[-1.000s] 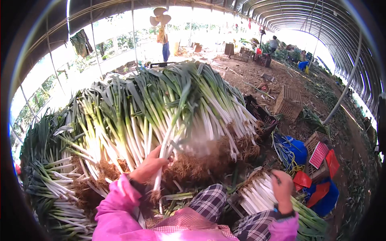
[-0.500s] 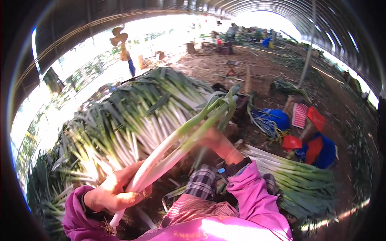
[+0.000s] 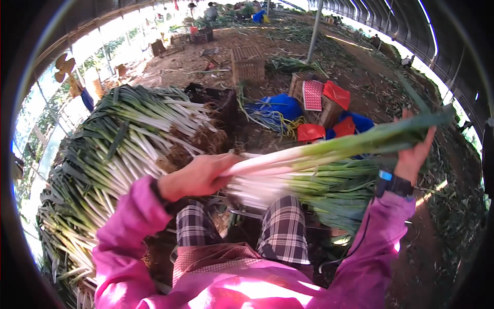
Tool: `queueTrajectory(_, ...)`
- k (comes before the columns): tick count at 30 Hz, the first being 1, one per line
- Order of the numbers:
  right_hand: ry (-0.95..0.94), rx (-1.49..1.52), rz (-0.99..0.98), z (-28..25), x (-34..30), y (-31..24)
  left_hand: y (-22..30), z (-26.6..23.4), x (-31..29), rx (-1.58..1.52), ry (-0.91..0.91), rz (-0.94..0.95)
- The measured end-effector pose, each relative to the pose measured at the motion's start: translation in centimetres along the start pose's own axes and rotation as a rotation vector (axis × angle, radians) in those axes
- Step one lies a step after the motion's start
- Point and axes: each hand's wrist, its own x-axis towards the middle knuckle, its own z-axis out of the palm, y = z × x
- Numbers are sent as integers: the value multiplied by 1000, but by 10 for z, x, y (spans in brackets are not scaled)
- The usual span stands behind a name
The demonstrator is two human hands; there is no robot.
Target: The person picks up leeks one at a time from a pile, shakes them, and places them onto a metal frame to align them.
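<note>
A few leeks (image 3: 309, 153) stretch across in front of me, white ends to the left and green leaves to the right. Around their white ends my left hand (image 3: 198, 175) is closed. My right hand (image 3: 415, 157) is at the leaf end, its fingers spread, with the leaves passing across it and hiding part of the palm. Just below the held leeks lies a neat pile of trimmed leeks (image 3: 329, 206), partly covered by them. On the left spreads a large heap of leeks (image 3: 123, 149), with soil-caked roots (image 3: 208, 139) toward me.
Beyond the pile are a blue bag (image 3: 280, 106) with strings, a brown crate (image 3: 329, 110) with red cloths, and a dark crate (image 3: 224, 100). Another brown crate (image 3: 248, 64) stands farther back. A metal post (image 3: 315, 33) rises from the leaf-littered floor. A fan (image 3: 64, 67) stands far left.
My view has turned right. Both hands have carried the leeks rightward over the trimmed pile, swinging them nearly level. My right hand has gone from gripping the leaves to spread fingers.
</note>
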Motion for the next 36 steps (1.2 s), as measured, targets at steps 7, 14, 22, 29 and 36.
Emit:
queueTrajectory(7, 696, -208, 370, -257, -15, 29, -171, 198, 81, 146, -241, -330)
queueTrajectory(14, 454, -1427, 163, -365, 11, -95, -212, 250, 66, 28, -301, -512)
queueTrajectory(22, 558, -1819, -921, -233, 37, -5, -245, 236, 34, -99, -81, -564)
queueTrajectory(29, -778, -2143, -116, -170, -106, 217, -230, 235, 58, 188, 172, -423)
queueTrajectory(36, -1091, -2055, 36, -183, -124, 219, -250, 270, 41, 392, 90, -364)
